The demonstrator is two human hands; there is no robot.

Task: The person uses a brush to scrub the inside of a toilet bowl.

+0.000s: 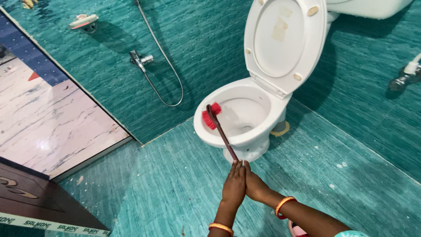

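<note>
While both hands (242,183) clasp it, brush (212,115) touches toilet rim (206,134).

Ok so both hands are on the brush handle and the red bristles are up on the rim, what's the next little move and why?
Probably tip the toilet brush forward so its red head drops off the rim into the toilet bowl. The left hand and right hand are pressed together around the handle's end, the bristles sit on the near-left rim, and the seat and lid are raised, leaving the bowl's inside open.
</note>
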